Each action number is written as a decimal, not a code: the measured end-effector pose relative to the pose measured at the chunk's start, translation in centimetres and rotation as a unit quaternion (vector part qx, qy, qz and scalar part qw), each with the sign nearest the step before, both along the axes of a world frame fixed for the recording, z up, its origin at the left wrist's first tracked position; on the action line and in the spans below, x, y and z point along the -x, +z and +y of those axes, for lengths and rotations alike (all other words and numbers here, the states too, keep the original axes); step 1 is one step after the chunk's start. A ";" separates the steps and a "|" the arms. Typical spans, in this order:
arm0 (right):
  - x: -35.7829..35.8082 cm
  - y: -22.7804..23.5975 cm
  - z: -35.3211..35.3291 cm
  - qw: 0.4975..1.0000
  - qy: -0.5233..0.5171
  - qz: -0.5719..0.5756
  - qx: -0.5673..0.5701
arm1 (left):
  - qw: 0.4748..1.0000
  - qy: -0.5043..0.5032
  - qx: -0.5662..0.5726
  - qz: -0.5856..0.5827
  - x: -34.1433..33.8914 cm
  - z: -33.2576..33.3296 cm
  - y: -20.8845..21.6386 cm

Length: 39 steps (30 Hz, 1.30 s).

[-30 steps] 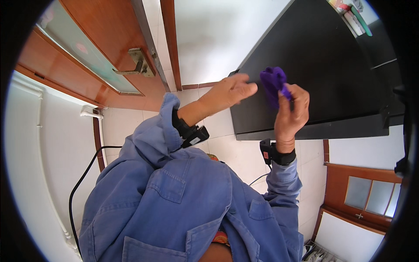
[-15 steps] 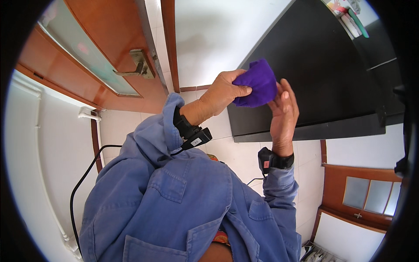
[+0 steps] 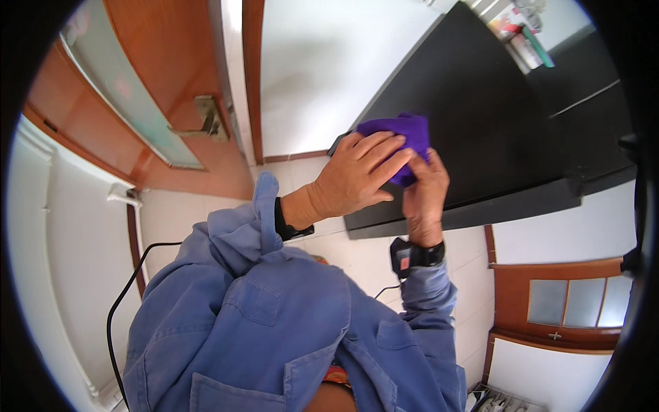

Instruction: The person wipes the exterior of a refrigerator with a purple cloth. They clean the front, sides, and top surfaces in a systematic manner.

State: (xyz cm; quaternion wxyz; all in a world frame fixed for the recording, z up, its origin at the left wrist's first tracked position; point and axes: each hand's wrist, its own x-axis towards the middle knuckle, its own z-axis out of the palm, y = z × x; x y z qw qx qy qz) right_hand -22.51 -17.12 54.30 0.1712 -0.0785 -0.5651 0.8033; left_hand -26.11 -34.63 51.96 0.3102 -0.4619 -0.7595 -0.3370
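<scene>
Purple fabric shows in a folded cloth (image 3: 415,132) held up between both hands, in front of the left part of a large black table (image 3: 494,117); whether it touches the tabletop cannot be told. The left hand (image 3: 360,172) lies across the cloth's near side, fingers spread over it and thumb standing apart, so its grip is loose rather than pinching. The right hand (image 3: 427,196) reaches up from below, its grip clamped on the lower right edge of the cloth, with the thumb close to the left fingertips. Black straps circle both wrists, below them the sleeves of a blue jacket (image 3: 274,329). A slim green item (image 3: 539,47) lies at the table's far end. To the left stands a brown door (image 3: 168,75) with a metal handle (image 3: 208,123).
</scene>
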 end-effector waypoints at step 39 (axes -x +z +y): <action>-6.4 16.2 23.9 0.479 -0.487 0.214 -0.698 | 0.986 -0.023 -0.163 -0.003 14.8 16.5 18.8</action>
